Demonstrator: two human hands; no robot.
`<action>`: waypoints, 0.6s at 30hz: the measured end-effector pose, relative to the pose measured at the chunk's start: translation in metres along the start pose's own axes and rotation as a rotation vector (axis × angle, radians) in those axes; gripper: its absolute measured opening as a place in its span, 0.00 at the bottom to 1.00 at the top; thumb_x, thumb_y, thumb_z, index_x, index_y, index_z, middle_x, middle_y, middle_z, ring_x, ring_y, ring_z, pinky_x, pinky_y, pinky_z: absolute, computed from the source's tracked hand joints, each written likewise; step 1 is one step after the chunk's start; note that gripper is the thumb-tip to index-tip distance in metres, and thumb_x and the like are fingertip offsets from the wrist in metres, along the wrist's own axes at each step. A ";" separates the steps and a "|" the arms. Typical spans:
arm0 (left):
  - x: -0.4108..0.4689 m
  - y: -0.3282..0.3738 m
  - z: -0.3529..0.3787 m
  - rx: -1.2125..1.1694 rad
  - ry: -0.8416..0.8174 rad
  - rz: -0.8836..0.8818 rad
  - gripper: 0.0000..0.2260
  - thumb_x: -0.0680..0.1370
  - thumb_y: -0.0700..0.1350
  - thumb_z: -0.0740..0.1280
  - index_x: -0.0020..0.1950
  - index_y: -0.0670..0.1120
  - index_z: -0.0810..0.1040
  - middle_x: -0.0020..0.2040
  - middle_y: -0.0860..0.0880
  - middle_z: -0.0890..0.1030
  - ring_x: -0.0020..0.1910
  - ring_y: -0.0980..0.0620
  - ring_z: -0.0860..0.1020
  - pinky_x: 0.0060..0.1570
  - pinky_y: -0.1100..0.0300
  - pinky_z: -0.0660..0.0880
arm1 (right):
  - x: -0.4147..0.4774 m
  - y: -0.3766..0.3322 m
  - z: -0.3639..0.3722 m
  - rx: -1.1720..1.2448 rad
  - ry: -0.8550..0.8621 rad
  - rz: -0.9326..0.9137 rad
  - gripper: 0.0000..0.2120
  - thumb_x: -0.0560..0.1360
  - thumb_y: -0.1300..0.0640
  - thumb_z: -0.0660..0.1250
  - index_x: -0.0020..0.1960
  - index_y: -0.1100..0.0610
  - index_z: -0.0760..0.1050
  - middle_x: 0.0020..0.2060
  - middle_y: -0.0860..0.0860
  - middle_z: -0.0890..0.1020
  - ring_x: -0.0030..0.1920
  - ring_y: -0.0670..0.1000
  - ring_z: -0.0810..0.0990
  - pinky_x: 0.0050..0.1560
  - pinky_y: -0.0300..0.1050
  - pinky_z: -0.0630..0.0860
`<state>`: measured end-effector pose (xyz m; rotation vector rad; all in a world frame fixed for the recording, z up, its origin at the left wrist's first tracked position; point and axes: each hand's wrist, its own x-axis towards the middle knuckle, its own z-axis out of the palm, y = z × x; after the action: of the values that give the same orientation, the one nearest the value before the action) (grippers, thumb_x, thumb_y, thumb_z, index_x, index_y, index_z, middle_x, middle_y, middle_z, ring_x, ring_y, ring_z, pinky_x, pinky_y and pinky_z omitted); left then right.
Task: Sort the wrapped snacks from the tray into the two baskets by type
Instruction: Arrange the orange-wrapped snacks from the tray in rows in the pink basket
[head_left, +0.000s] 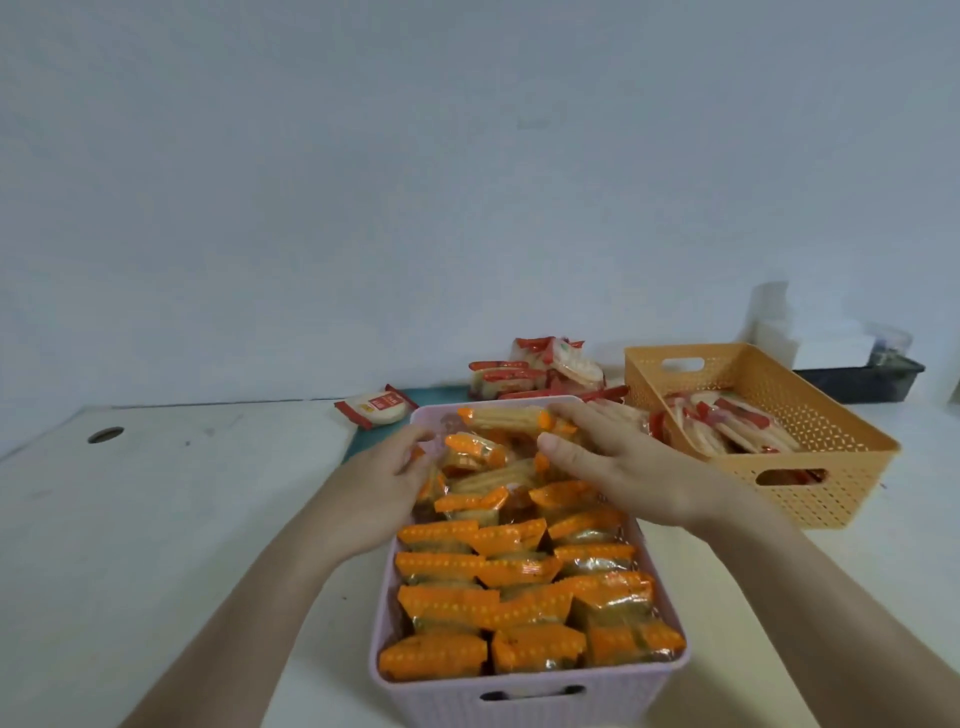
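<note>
A pink basket (524, 699) in front of me is packed with several orange-wrapped snacks (519, 603) standing in rows. My left hand (382, 480) rests on the basket's far left rim, fingers curled on the loose orange packs there. My right hand (618, 462) lies flat over the far right packs, fingers spread. To the right, an orange basket (810, 501) holds several red-wrapped snacks (727, 423). More red-wrapped snacks (530, 371) lie piled on a dark green tray (374, 434) behind the pink basket. One red-wrapped pack (374, 408) lies apart at the left.
The white table (156, 519) has a round hole (105, 434) at the far left. A dark tray (878, 382) with white containers (779, 332) stands at the back right against the pale wall.
</note>
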<state>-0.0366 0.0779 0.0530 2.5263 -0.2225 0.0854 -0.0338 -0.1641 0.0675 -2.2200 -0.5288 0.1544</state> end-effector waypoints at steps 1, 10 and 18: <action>0.000 0.001 0.000 0.041 0.048 0.010 0.16 0.83 0.51 0.55 0.70 0.56 0.67 0.66 0.53 0.75 0.63 0.52 0.74 0.54 0.59 0.70 | -0.002 -0.001 0.000 -0.078 -0.015 -0.016 0.26 0.75 0.36 0.55 0.71 0.41 0.60 0.65 0.39 0.65 0.72 0.47 0.58 0.69 0.49 0.62; -0.010 0.033 -0.019 0.437 -0.126 0.387 0.10 0.77 0.55 0.66 0.56 0.57 0.81 0.48 0.62 0.80 0.46 0.62 0.76 0.44 0.64 0.74 | -0.019 -0.026 0.004 -0.527 0.481 -0.256 0.15 0.77 0.46 0.63 0.63 0.43 0.73 0.62 0.43 0.73 0.65 0.48 0.66 0.63 0.54 0.68; -0.002 0.034 -0.015 0.464 -0.008 0.428 0.09 0.80 0.48 0.63 0.51 0.53 0.83 0.40 0.59 0.78 0.40 0.59 0.76 0.40 0.65 0.69 | 0.011 -0.040 0.012 -0.827 0.034 -0.173 0.11 0.76 0.43 0.62 0.56 0.44 0.75 0.49 0.43 0.79 0.55 0.49 0.76 0.59 0.56 0.62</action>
<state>-0.0447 0.0591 0.0840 2.8899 -0.8286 0.3284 -0.0404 -0.1287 0.0907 -2.9414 -0.8743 -0.2399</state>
